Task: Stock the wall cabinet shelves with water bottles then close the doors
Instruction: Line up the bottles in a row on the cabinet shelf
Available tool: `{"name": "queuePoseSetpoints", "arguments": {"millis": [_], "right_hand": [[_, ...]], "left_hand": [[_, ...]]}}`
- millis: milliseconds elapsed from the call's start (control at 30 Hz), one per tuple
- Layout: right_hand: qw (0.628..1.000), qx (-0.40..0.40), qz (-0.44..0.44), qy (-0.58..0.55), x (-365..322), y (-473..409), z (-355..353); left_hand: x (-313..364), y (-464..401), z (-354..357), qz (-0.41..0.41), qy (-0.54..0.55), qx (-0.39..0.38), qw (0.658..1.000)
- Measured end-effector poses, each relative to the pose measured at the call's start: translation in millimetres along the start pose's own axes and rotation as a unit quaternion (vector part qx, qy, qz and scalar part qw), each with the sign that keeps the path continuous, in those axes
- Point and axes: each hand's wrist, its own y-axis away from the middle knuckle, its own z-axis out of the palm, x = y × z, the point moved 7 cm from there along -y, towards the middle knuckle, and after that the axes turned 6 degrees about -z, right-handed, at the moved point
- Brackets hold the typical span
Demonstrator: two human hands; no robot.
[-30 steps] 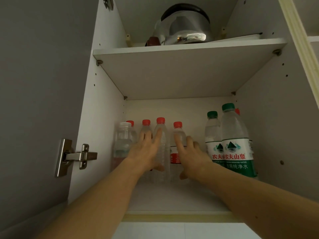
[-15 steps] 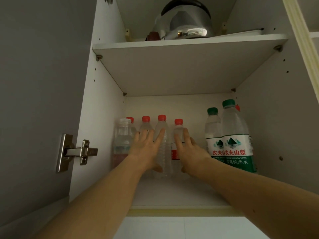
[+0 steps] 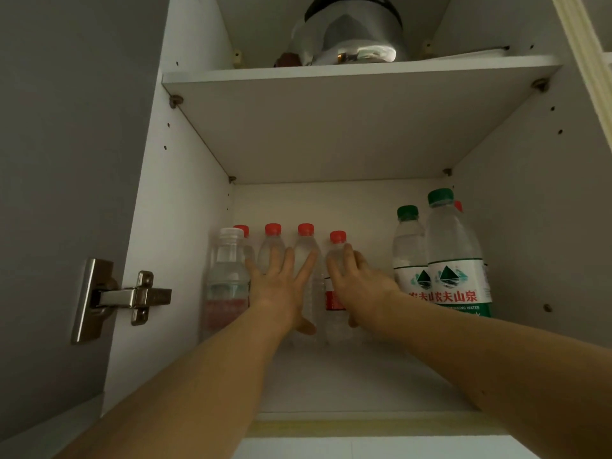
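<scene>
Inside the open wall cabinet, several small red-capped bottles point(image 3: 306, 256) stand in a row at the back of the lower shelf point(image 3: 347, 379). My left hand point(image 3: 281, 289) lies flat with straight fingers against the middle ones. My right hand point(image 3: 359, 286) presses with straight fingers on the rightmost red-capped bottle point(image 3: 336, 260). A white-capped bottle point(image 3: 228, 279) stands at the left. Two tall green-capped bottles point(image 3: 455, 256) stand at the right, with a red cap peeking out behind them.
A steel kettle point(image 3: 354, 31) sits on the upper shelf point(image 3: 361, 72). The left door point(image 3: 66, 193) is swung open, and its metal hinge point(image 3: 129, 298) juts from the cabinet's side wall. The right wall point(image 3: 536, 226) stands close to the green-capped bottles.
Both hands have slid a little deeper into the shelf against the red-capped bottles. The view has tilted slightly, so the shelf sits lower in frame.
</scene>
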Motion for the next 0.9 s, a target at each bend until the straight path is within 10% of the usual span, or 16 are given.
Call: {"name": "queuePoseSetpoints", "arguments": {"millis": [300, 600, 900], "right_hand": [[1.000, 0.019, 0.019, 0.015, 1.4, 1.8, -2.6], [0.989, 0.081, 0.013, -0.122, 3.5, 20.0, -39.8], [0.932, 0.318, 0.053, -0.165, 57.2, 131.2, -103.4]], "left_hand": [[4.9, 4.5, -8.3, 0.000, -0.054, 0.039, 0.998], [-13.1, 19.6, -23.5, 0.062, 0.152, 0.096, 0.982], [-13.7, 26.9, -71.5, 0.001, 0.526, 0.108, 0.843]]}}
